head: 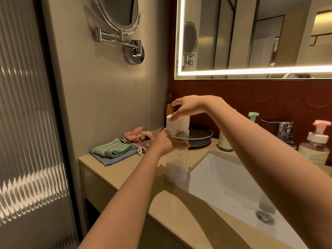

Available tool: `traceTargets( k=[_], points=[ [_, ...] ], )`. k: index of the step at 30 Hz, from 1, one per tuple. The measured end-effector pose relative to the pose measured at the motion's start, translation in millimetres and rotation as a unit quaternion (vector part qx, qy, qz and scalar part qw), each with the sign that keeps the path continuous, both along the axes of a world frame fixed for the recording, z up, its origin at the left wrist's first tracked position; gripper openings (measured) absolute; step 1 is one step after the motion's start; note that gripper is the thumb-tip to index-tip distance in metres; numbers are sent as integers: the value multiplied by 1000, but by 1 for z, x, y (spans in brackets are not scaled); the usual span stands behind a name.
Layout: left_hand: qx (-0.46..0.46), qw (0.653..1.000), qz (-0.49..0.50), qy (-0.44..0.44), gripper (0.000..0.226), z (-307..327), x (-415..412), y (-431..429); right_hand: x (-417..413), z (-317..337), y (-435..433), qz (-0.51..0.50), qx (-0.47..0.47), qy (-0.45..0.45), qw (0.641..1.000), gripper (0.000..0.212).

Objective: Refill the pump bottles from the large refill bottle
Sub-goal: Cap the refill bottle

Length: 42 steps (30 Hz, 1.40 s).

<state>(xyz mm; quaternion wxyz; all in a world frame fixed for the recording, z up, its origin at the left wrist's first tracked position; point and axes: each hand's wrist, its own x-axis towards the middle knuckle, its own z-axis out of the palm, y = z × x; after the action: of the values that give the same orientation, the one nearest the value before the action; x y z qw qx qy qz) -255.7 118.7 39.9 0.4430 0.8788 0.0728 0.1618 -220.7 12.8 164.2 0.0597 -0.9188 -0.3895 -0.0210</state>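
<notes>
Refill bottle (177, 150) stands upright on the counter (115, 169) beside the sink (224, 177), my left hand (165, 141) gripping its body, my right hand (190, 106) directly above, fingertips (171, 118) closed on its cap (177, 123).

A left hand (165, 141) is gripping a tall clear refill bottle (177, 155) standing on a beige counter (125, 169) beside a white sink (233, 186), while the right hand (188, 106) is resting fingertips on its white cap (178, 123). Two pump bottles (316, 151) are standing behind the sink.
</notes>
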Motion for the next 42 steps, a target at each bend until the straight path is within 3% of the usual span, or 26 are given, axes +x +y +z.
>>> traceTargets(
  k=[5,9,11,13,15,18,21,24,29,32,35,42],
  points=[
    [15,1000,10,10,63,-2,1,-1,2,-5,-1,-11,26,-26,999,64],
    [9,1000,7,16,66,0,-1,-1,3,-9,-3,45,12,72,996,65],
    [7,1000,9,15,61,-1,2,-1,4,-13,-3,28,31,27,999,62],
    [15,999,25,19,59,-1,0,-3,6,-16,-1,-31,29,-54,998,78],
    [16,999,38,30,61,-2,2,-1,8,-19,1,-41,25,-6,999,89],
    [12,999,29,25,54,-2,2,1,7,-16,-1,19,74,107,991,77],
    [7,1000,7,7,52,-3,2,-1,10,-16,-3,-2,80,26,996,69],
    [-2,1000,10,-2,62,-3,0,-1,12,-18,2,-39,42,-26,998,76],
    [11,1000,1,-6,72,0,0,1,6,-27,-3,78,79,80,991,65],
    [34,999,29,1,79,-3,0,-1,4,-45,0,75,118,-13,990,58],
    [94,987,118,51,95,-8,4,-3,0,-49,13,25,40,-112,993,59],
    [117,974,190,37,93,-11,5,-8,-4,-44,25,-64,-55,-186,979,63]
  ],
)
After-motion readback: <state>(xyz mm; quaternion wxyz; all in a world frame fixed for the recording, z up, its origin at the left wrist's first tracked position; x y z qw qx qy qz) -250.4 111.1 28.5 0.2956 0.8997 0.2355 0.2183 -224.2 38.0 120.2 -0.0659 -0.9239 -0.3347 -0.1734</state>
